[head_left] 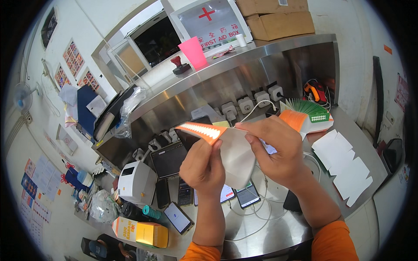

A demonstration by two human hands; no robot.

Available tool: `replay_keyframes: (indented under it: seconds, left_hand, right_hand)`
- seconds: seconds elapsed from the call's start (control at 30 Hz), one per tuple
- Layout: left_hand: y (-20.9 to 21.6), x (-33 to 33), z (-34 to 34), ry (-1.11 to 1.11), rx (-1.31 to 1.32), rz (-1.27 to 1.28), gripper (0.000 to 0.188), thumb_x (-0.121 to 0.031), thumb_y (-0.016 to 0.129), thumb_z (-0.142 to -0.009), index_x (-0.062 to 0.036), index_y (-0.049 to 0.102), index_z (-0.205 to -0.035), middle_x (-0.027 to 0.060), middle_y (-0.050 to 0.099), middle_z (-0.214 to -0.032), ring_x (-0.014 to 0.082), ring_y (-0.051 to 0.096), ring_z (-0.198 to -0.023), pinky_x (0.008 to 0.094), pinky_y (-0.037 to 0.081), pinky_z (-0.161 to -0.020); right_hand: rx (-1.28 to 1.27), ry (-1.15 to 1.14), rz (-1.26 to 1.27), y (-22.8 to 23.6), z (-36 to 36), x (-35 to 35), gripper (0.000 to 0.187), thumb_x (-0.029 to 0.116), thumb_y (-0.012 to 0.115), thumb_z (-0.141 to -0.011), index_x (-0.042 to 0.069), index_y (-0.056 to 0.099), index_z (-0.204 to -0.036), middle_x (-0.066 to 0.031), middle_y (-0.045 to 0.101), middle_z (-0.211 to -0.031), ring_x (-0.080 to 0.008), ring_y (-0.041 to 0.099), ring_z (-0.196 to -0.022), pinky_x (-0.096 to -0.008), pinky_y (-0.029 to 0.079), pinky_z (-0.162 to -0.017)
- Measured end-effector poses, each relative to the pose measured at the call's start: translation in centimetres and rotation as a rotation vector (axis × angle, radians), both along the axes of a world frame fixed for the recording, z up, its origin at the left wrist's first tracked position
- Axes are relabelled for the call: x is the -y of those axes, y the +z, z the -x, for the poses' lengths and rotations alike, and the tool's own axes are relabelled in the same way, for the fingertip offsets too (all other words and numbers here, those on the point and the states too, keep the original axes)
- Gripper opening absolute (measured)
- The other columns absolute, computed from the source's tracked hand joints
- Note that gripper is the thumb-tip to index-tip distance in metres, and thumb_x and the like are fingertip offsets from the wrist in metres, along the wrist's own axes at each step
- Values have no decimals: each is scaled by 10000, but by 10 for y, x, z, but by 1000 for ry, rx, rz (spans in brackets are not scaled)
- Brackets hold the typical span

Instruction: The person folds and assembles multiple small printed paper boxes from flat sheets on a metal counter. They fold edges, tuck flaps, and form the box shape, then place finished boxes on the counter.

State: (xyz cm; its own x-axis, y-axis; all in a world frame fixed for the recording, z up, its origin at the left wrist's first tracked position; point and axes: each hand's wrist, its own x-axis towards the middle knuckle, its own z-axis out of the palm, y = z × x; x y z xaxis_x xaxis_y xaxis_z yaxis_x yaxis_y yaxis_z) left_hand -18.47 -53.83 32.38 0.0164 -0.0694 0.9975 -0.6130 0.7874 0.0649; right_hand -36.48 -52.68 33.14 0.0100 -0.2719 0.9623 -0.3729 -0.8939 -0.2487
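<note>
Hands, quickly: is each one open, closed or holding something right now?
Left hand: closed, gripping the card by its orange end.
Right hand: closed, thumb and finger at the same card's edge.

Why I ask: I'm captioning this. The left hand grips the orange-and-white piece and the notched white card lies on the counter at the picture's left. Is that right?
Left is wrong: the head view shows the notched white card lying on the counter at the picture's right. The left hand does grip the orange-and-white piece.
</note>
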Motion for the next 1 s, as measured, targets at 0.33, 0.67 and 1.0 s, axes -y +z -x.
replay_keyframes:
  seconds: [0.33,0.67,1.0]
  left_hand:
    - [2,-3,-1,-526,-67,-391,258,73,829,-803,76,771,-1055,121,758,-1028,188,689,-950,310,523,-807]
    - [-6,-5,2,-777,-359,-572,293,43,899,-763,48,769,-1026,78,774,-991,128,708,-864,271,550,-768]
    - [-18,6,-3,-896,-284,-538,310,60,890,-762,65,770,-1048,91,774,-1020,137,710,-861,270,558,-776]
  right_hand:
    - [289,451,-373,1,5,-12,125,20,785,-913,16,804,-1037,-91,735,-1049,-115,711,-879,-223,568,-685]
    - [288,602,-392,-5,-1,-5,116,41,814,-901,28,809,-1016,-60,717,-1027,-106,706,-882,-227,570,-706]
    - [232,589,-441,-4,13,1,81,54,805,-910,42,809,-989,-44,715,-1003,-97,690,-877,-222,544,-686]
